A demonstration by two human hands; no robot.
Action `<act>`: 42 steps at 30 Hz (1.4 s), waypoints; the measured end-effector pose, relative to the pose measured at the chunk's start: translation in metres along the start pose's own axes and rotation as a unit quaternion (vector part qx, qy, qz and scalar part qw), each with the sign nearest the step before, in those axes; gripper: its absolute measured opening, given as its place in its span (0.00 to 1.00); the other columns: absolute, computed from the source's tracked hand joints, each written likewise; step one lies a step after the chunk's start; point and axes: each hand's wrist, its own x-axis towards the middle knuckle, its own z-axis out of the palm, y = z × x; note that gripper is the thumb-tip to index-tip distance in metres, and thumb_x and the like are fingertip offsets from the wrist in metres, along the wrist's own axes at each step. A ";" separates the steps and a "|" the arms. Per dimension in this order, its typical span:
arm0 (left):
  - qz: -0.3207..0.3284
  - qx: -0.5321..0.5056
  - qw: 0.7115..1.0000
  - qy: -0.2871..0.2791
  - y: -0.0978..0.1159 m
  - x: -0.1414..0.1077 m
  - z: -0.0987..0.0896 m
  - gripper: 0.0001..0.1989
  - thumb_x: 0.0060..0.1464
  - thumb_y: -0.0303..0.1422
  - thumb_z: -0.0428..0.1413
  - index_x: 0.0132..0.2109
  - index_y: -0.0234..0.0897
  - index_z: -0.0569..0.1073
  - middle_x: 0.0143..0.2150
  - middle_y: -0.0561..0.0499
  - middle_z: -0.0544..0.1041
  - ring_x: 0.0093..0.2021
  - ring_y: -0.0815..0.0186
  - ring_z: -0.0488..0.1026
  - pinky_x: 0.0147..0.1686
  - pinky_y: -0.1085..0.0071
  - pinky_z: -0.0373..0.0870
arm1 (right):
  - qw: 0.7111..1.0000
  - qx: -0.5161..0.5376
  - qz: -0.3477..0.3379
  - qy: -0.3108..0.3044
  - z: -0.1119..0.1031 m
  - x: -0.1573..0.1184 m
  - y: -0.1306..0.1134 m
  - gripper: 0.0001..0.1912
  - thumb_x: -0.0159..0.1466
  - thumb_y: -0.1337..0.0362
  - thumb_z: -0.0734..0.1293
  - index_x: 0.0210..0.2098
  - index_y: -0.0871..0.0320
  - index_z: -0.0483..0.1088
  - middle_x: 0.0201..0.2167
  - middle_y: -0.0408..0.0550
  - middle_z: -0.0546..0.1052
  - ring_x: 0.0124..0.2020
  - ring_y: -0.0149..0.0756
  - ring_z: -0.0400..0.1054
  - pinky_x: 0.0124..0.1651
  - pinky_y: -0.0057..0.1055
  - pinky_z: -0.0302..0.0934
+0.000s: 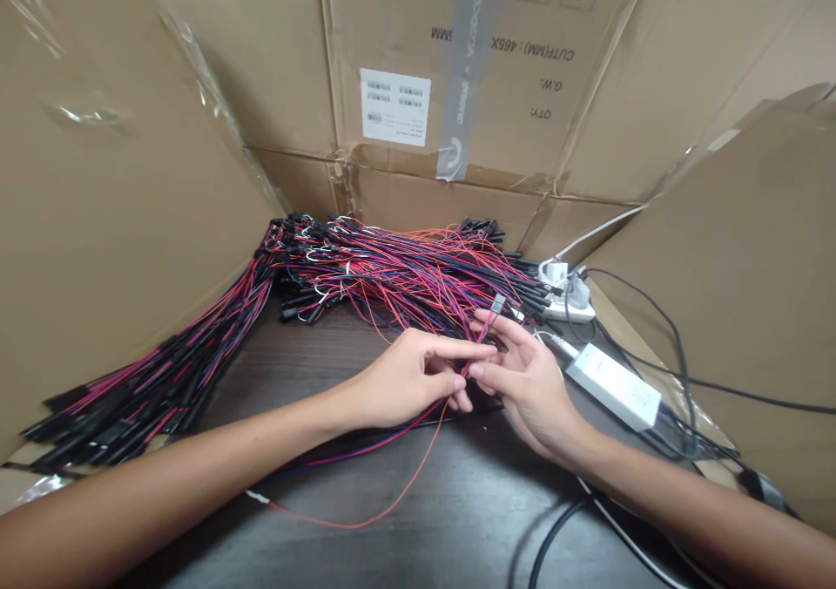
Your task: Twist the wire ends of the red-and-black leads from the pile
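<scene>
Between my two hands, over the dark table, runs a wire harness (484, 329) of red, purple and blue wires with a small dark connector at its upper end. My left hand (418, 375) pinches the wires between thumb and fingers, its index finger stretched toward the other hand. Close beside it, my right hand (522, 375) grips the same wires with thumb and fingertips, just below the connector. An orange wire (418, 476) loops down from the fingers to a white-tipped end near my left forearm. Purple and red wires trail left behind that forearm.
A big pile of wire harnesses (405, 262) lies at the back, and another bundle (144, 380) leans along the left cardboard wall. A white power adapter (617, 386), a power strip (571, 310) and black cables are at right. Cardboard (405, 49) encloses the table (313, 545).
</scene>
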 end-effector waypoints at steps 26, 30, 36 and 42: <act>-0.031 -0.056 0.998 -0.003 0.004 -0.001 0.000 0.24 0.49 0.20 0.57 0.55 0.33 0.73 0.27 0.48 0.81 0.26 0.69 0.78 0.34 0.71 0.75 | 0.998 -0.031 -0.041 -0.040 -0.001 0.002 -0.005 0.25 0.49 0.73 0.72 0.45 0.55 0.69 0.46 0.48 0.71 0.26 0.24 0.66 0.25 0.24 0.63; -0.042 -0.038 0.998 -0.002 0.007 -0.002 0.001 0.24 0.49 0.21 0.57 0.56 0.32 0.72 0.28 0.47 0.81 0.27 0.69 0.78 0.34 0.72 0.75 | 0.998 -0.035 -0.032 -0.043 -0.002 0.003 -0.005 0.25 0.49 0.73 0.72 0.46 0.55 0.68 0.46 0.47 0.71 0.24 0.23 0.65 0.23 0.23 0.60; -0.053 -0.019 0.998 -0.012 0.010 -0.001 0.002 0.26 0.50 0.20 0.55 0.57 0.32 0.71 0.28 0.47 0.81 0.26 0.68 0.78 0.33 0.72 0.75 | 0.999 -0.032 -0.010 -0.029 0.000 0.004 -0.005 0.26 0.46 0.74 0.73 0.45 0.55 0.69 0.44 0.48 0.72 0.25 0.25 0.65 0.21 0.23 0.59; -0.058 -0.024 0.998 -0.012 0.006 0.000 0.000 0.25 0.50 0.20 0.55 0.56 0.34 0.72 0.28 0.48 0.81 0.27 0.68 0.78 0.33 0.72 0.75 | 0.999 -0.029 -0.010 -0.028 0.001 0.005 -0.006 0.27 0.45 0.72 0.74 0.45 0.55 0.69 0.47 0.49 0.70 0.23 0.23 0.64 0.20 0.23 0.58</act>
